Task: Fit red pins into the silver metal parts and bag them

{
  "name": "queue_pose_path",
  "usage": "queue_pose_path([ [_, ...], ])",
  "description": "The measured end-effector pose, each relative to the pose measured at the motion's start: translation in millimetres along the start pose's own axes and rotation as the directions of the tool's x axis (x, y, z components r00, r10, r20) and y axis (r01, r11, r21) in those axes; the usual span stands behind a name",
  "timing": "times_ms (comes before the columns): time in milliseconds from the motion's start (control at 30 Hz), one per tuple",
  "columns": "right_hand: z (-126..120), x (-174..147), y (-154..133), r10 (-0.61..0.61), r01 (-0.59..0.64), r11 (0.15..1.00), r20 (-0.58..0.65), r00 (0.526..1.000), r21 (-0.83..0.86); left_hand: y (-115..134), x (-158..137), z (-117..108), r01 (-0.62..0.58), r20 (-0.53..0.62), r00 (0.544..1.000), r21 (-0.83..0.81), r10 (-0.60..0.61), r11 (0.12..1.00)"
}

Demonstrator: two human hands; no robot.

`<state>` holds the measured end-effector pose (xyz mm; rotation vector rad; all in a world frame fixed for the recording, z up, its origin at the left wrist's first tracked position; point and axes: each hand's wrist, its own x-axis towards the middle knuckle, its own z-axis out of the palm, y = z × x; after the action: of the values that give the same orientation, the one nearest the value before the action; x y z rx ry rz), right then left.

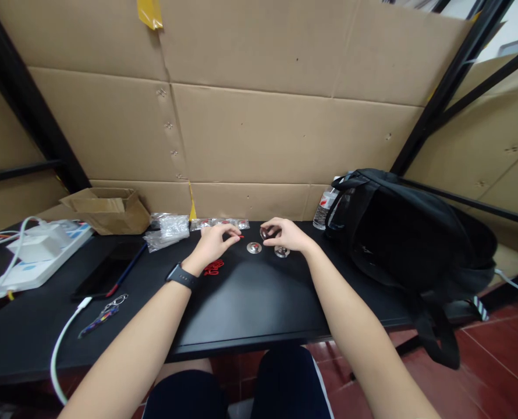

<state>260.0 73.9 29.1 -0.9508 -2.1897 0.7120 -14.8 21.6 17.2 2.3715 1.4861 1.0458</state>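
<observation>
Nearest to us, past the dark shorts, runs the front edge of the black worktop. Further in, we find a small heap of red cord, loosely looped, lying just on the near side of the left hand, whose wrist wears a dark watch. Its grip is together on a small red piece, of which we make out only the tip; we cannot tell whether it joins the cord. Level with the hands lie 2 round, shiny discs. The left disc rests flat between the hands, silvery and bright, with a reddish spot near its middle; the right disc, equally glossy, is partly covered by the right hand. That hand's grip is clamped, between thumb and fingers, on a 3rd round piece, the dark disc, brownish and reflective, raised and tilted above the worktop. Beyond, we see clear packets with reddish contents in a row by the cardboard wall, crumpled clear bags to their left, and a water bottle to the right, beside the black backpack.
</observation>
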Motion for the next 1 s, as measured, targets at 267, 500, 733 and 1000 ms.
queue_pose_path([
  [267, 44.6, 5.4, -24.2, -0.008, 0.032, 0.822, -0.045, 0.999, 0.568, 20.5, -3.0, 5.3, -0.034, -0.171, 0.984, 0.096, 0.050, 0.995],
  [500, 48.7, 4.3, -29.7, 0.034, -0.014, 0.743, -0.017, 0.999, 0.669, 29.6, -5.5, -1.7, -0.163, -0.146, 0.964, 0.346, 0.224, 0.924],
  [733, 50.2, 5.2, -25.9, 0.038, -0.002, 0.734, -0.038, 0.999, 0.679, 35.6, -8.2, 0.2, -0.175, -0.194, 0.942, 0.411, 0.273, 0.895],
  [1000, 52.1, 6.2, -25.3, 0.035, 0.004, 0.760, -0.048, 0.998, 0.650, 36.9, -8.6, 6.7, -0.138, -0.235, 0.942, 0.383, 0.240, 0.914],
])
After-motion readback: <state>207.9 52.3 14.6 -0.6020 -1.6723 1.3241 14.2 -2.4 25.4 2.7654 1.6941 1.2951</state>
